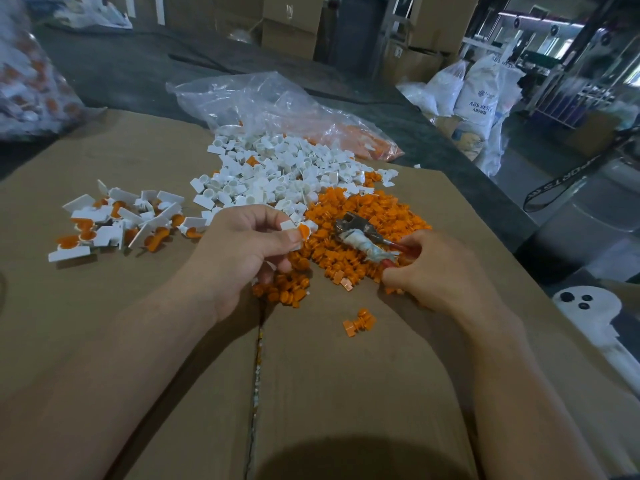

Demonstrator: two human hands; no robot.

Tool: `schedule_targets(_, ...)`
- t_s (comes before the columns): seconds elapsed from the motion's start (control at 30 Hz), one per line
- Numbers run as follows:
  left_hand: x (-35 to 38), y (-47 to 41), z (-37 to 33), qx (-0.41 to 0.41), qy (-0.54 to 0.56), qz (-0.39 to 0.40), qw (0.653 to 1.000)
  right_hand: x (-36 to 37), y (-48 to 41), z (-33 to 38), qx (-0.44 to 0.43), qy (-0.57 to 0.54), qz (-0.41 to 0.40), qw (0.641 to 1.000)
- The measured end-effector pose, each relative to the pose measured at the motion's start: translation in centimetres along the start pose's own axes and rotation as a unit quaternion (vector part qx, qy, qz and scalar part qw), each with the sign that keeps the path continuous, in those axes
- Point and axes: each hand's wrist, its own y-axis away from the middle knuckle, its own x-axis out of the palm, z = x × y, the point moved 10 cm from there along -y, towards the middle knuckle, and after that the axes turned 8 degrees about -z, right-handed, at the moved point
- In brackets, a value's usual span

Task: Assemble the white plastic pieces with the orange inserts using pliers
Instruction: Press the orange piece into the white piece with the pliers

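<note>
Cardboard box (173, 341) carries an orange insert pile (363, 209). Just left of the pile, the left grip (242, 247) pinches a white piece (289, 224) with an orange insert (304, 231); over the pile, the right grip (440, 268) clasps the pliers (360, 233).

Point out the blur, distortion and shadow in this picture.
Head view: wide-angle stretch enlarges the forearms and bows the cardboard edges; the bag at upper left and the far boxes are blurred; a dark shadow lies on the cardboard at bottom centre; the white pieces and orange inserts look fairly sharp.
</note>
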Motion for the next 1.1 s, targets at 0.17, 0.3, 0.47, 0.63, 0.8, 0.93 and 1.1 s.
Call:
schedule_targets(0.17,-0.5,-0.2,0.1,-0.004,0.035,-0.030,0.999,-1.9,0.4,1.9,-0.059,-0.067,-0.076,0.993)
schedule_targets(0.3,-0.9,-0.4,0.3,-0.013,0.087,-0.057,0.994,-1.7,1.0,3.8,-0.120,-0.082,-0.080,0.986)
schedule_targets(0.47,-1.0,-0.4,0.0,-0.001,0.142,-0.077,0.987,-0.6,1.5,5.2,-0.158,-0.084,-0.050,0.983)
schedule_targets(0.63,-1.0,-0.2,-0.4,0.012,0.141,-0.084,0.986,0.4,1.8,5.9,-0.182,-0.059,-0.030,0.981)
schedule_targets(0.8,-0.8,-0.1,-0.6,0.015,0.143,-0.082,0.986,0.4,1.9,6.1,-0.189,-0.063,-0.034,0.979)
schedule_targets(0.93,-0.7,-0.1,-0.8,0.025,0.140,-0.079,0.987,0.6,1.9,6.1,-0.191,-0.054,-0.024,0.980)
schedule_targets(1.1,-0.5,0.1,-1.0,0.037,0.135,-0.068,0.988,0.5,2.2,6.4,-0.203,-0.064,-0.015,0.977)
